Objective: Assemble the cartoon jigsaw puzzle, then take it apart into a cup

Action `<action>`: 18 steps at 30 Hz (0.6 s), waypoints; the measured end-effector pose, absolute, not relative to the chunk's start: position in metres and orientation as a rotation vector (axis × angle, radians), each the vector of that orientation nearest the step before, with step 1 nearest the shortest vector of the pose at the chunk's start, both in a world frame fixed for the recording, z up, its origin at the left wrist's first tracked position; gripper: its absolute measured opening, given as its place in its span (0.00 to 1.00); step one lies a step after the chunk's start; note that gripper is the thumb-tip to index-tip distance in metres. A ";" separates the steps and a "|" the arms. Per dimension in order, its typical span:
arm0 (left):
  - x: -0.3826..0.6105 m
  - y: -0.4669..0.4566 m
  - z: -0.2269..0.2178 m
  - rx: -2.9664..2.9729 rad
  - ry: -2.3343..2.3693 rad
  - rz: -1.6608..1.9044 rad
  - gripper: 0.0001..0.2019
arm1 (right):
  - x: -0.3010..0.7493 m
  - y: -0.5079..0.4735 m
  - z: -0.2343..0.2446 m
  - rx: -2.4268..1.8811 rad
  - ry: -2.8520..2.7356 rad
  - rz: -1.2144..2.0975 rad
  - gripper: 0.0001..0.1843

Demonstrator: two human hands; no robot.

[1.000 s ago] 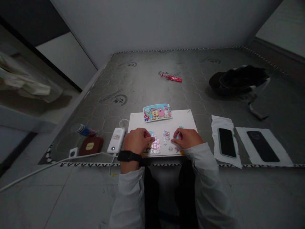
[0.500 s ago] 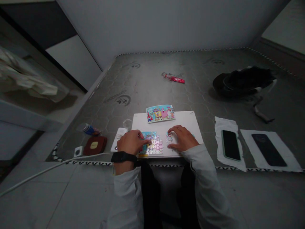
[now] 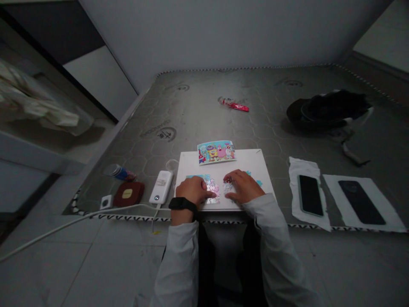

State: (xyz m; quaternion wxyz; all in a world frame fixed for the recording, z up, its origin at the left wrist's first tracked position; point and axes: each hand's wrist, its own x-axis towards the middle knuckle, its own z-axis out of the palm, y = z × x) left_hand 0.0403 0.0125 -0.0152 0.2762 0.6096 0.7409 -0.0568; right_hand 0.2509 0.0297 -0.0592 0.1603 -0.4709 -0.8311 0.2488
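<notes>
The joined patch of puzzle point(image 3: 211, 187) lies on the white board point(image 3: 252, 161) between the two hands. The left hand point(image 3: 191, 190) is nearer to it. Its curled fingers cover the patch's left part, so we cannot tell its long axis, nor whether the fingers pinch a piece or only press.

Just right of the patch, a small cluster of pieces point(image 3: 227, 184) sits under the fingertips of the right hand point(image 3: 243, 187). That hand lies palm down, loosely spread, closed round nothing we can see. Cluster and patch look almost touching.

Loose teal pieces point(image 3: 258, 182) show beyond the right hand's knuckles, and the reference picture point(image 3: 216, 152) lies ahead of both hands. In the dim light we can hardly make out the piece outlines.
</notes>
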 end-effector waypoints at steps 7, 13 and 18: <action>0.040 0.016 -0.020 1.626 2.003 -0.072 0.18 | 0.248 0.030 -0.059 -1.317 -2.389 0.776 0.26; 0.041 0.015 -0.017 1.643 1.996 -0.073 0.19 | 0.249 0.028 -0.059 -1.270 -2.385 0.771 0.30; 0.040 0.013 -0.014 1.647 1.984 -0.090 0.19 | 0.255 0.030 -0.061 -1.278 -2.324 0.758 0.21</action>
